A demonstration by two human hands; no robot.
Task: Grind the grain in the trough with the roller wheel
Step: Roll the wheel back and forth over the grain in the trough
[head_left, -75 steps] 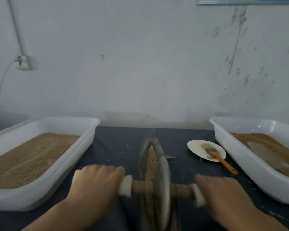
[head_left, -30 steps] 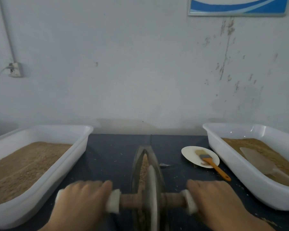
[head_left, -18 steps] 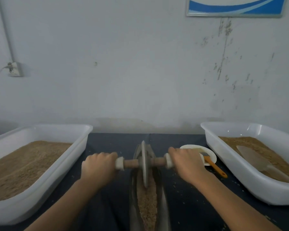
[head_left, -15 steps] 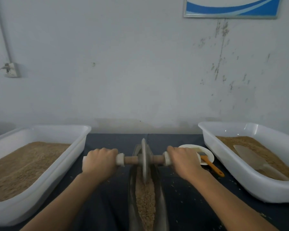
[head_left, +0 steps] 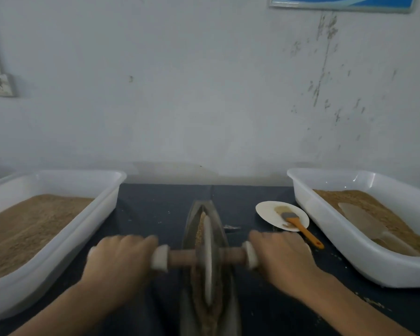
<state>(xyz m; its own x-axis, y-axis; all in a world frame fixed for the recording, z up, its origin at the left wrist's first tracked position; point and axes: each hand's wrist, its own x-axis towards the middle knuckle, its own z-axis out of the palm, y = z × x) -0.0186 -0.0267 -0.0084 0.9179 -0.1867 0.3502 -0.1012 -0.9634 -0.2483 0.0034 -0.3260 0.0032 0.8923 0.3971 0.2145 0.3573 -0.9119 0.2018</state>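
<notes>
A narrow boat-shaped metal trough (head_left: 192, 214) lies lengthwise on the dark table, holding brown grain (head_left: 200, 229). The grey roller wheel (head_left: 207, 258) stands upright in the trough's middle, on a wooden axle (head_left: 182, 259) with white end grips. My left hand (head_left: 118, 260) grips the left end of the axle. My right hand (head_left: 283, 257) grips the right end. Both hands and the wheel are motion-blurred. The near part of the trough is partly hidden behind the wheel.
A white tub (head_left: 90, 229) of brown grain stands at the left. Another white tub (head_left: 330, 234) at the right holds grain and a pale scoop (head_left: 364, 221). A small white dish (head_left: 267, 210) with an orange-handled brush (head_left: 301, 226) sits right of the trough. The wall is close behind.
The wheel and both hands have rolled back toward me from the trough's far end to its middle. Earlier they had gone from near me out to the far end.
</notes>
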